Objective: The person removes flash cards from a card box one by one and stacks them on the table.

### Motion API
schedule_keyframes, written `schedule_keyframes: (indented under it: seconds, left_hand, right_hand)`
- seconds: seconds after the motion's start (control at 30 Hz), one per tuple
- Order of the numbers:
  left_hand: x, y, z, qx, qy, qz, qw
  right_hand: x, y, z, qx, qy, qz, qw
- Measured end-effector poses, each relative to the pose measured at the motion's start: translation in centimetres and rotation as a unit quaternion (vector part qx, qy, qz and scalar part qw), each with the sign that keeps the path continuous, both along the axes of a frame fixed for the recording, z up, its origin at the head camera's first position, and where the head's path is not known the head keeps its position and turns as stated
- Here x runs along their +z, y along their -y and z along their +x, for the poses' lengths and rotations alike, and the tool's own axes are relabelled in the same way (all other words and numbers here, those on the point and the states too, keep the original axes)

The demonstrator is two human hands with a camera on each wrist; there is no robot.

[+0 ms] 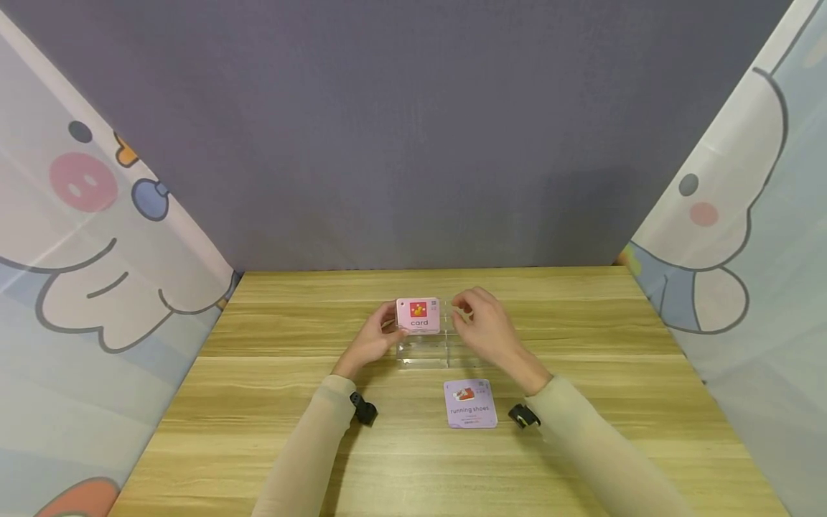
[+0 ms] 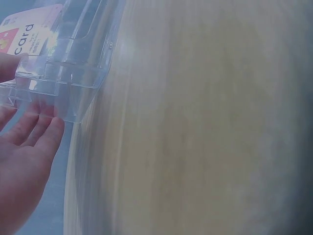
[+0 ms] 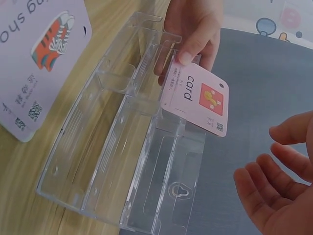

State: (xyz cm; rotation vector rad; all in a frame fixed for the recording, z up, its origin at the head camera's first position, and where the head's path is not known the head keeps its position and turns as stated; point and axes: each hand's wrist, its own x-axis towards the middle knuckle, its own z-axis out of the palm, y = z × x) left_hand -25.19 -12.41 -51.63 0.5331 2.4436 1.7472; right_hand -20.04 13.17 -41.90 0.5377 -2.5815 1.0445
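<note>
A clear plastic tiered rack stands on the pale wood-grain counter, and the pink round-cornered card printed "card" sits in its rearmost tier, on the left side. The left hand grips the rack's left end, thumb in front by the card's lower corner, fingers behind; whether the thumb presses the card too, I cannot tell. The right hand hangs just beside the rack's right end, fingers loosely curved with a wide gap to the thumb, holding nothing. The lilac round-cornered card marked "running shoes" lies in front of the rack, toward its right side

To seat the pink card well, I would judge, the left hand should steady the rack's end while the card's lower edge settles squarely behind the clear lip. The thumb is best kept light, since a hard push could tilt the card or slide the rack. The right fingers could brace the rack's right end, clear of the printed face
</note>
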Motion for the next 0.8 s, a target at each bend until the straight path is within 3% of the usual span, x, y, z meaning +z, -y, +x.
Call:
schedule_keyframes:
  seconds: [0.8]
  left_hand:
    - [0.1,0.1,0.1,0.001,0.018,0.005,0.9998]
  right_hand:
    - [-1.4,1.4,-1.8,0.003,-0.019,-0.006,1.000]
